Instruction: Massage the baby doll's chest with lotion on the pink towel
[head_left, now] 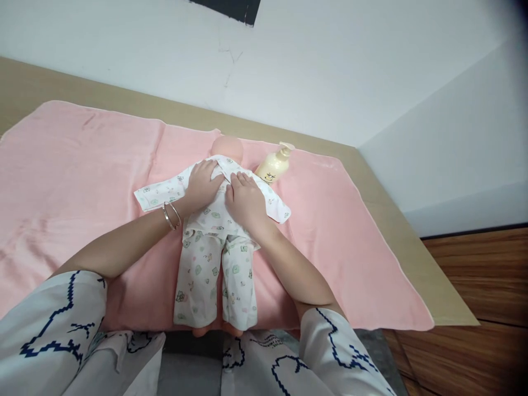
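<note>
At centre frame, my left hand (204,186) and right hand (248,202) lie flat, gripping nothing, on the doll's (227,147) shirt (214,213); light, even pressure should best smooth it.

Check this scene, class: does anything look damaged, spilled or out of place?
Yes: thin, jagged dark lines, like cracks or scratches, mark the white wall beyond the table, marring its pale surface. No spill shows around the doll or pump bottle.
</note>
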A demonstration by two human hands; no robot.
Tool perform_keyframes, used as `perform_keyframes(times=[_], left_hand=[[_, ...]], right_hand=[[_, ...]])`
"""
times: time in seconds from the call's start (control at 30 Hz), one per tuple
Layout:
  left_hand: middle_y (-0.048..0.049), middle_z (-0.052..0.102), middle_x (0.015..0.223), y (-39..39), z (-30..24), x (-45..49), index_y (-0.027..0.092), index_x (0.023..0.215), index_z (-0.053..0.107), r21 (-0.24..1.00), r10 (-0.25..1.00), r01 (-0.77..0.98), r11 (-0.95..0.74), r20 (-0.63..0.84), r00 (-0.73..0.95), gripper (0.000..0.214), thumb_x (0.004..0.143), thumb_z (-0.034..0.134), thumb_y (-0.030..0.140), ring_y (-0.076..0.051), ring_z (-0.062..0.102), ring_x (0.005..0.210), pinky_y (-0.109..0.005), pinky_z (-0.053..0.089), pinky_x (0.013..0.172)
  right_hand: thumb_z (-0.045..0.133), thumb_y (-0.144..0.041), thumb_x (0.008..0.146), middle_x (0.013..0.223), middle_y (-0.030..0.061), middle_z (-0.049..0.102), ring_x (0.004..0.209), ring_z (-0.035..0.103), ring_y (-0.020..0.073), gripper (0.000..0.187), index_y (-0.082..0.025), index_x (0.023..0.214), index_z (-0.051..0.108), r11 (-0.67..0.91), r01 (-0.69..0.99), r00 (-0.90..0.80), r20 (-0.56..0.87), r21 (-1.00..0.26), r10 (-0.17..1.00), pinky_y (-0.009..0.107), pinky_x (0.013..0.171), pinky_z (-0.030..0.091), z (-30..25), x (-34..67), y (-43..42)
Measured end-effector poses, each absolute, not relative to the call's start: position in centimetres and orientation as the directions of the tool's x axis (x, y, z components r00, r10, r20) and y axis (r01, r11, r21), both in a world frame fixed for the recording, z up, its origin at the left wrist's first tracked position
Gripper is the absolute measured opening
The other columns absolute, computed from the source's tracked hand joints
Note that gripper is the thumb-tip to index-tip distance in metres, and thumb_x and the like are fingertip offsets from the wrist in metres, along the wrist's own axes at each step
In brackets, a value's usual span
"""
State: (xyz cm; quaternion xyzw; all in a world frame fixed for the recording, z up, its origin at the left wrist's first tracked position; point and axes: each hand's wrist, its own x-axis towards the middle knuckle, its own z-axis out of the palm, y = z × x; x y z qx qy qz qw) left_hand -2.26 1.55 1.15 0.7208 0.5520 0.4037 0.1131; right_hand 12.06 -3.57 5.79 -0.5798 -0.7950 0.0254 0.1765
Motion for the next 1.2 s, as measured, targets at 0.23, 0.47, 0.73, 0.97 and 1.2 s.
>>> perform_keyframes(times=[0.23, 0.47, 0.73, 0.97, 1.2], left_hand=[[-0.0153, 0.059, 0.143, -1.0, 0.8, -1.0, 0.016, 0.132, 0.059, 0.515, 0.832, 0.748, -0.418, 0.547, 0.088, 0.042, 0.094, 0.043, 0.025, -0.034, 0.046, 0.142, -0.057, 0.032, 0.121], [-0.0154, 0.062, 0.137, 0.0, 1.7, -1.7, 0.016, 0.128, 0.060, 0.515, 0.869, 0.764, -0.388, 0.482, 0.117, 0.040, 0.092, 0.049, 0.028, -0.034, 0.051, 0.135, -0.054, 0.035, 0.118], [-0.0145, 0.069, 0.125, 1.4, 1.5, -2.1, 0.017, 0.119, 0.064, 0.544, 0.884, 0.779, -0.312, 0.466, 0.028, 0.036, 0.089, 0.052, 0.032, -0.033, 0.058, 0.122, -0.055, 0.040, 0.114], [-0.0137, 0.066, 0.132, 1.5, 0.0, -1.7, 0.019, 0.125, 0.063, 0.580, 0.843, 0.736, -0.349, 0.537, -0.023, 0.039, 0.091, 0.055, 0.036, -0.033, 0.056, 0.129, -0.055, 0.036, 0.118], [-0.0164, 0.054, 0.149, -2.1, 0.5, -0.6, 0.015, 0.136, 0.055, 0.573, 0.849, 0.719, -0.392, 0.527, 0.043, 0.044, 0.099, 0.042, 0.033, -0.034, 0.041, 0.146, -0.056, 0.032, 0.122]], right_hand=[[0.032, -0.038, 0.102, 0.162, 0.0205, 0.037, 0.155, 0.029, 0.0303, 0.060, -0.005, 0.151, 0.041, 0.362, 0.856, -0.319, 0.176, -0.368, 0.931, 0.051, 0.128, 0.023, 5.0, 14.0, -0.6], [0.033, -0.032, 0.101, 0.158, 0.0212, 0.044, 0.150, 0.036, 0.0334, 0.058, -0.003, 0.150, 0.042, 0.362, 0.878, -0.311, 0.202, -0.314, 0.929, 0.054, 0.126, 0.025, 5.1, 13.7, -1.0], [0.030, -0.027, 0.101, 0.148, 0.0252, 0.054, 0.141, 0.049, 0.0390, 0.053, -0.003, 0.142, 0.052, 0.311, 0.924, -0.267, 0.206, -0.223, 0.941, 0.056, 0.118, 0.037, 6.4, 12.1, -4.1], [0.036, -0.035, 0.099, 0.165, 0.0173, 0.032, 0.156, 0.025, 0.0310, 0.062, -0.007, 0.155, 0.035, 0.303, 0.874, -0.251, 0.181, -0.381, 0.951, 0.053, 0.129, 0.016, 4.6, 13.5, -0.6], [0.044, -0.037, 0.096, 0.165, 0.0147, 0.034, 0.156, 0.026, 0.0284, 0.063, -0.012, 0.154, 0.039, 0.340, 0.826, -0.275, 0.204, -0.449, 0.939, 0.053, 0.129, 0.017, 3.9, 14.5, 0.5]])
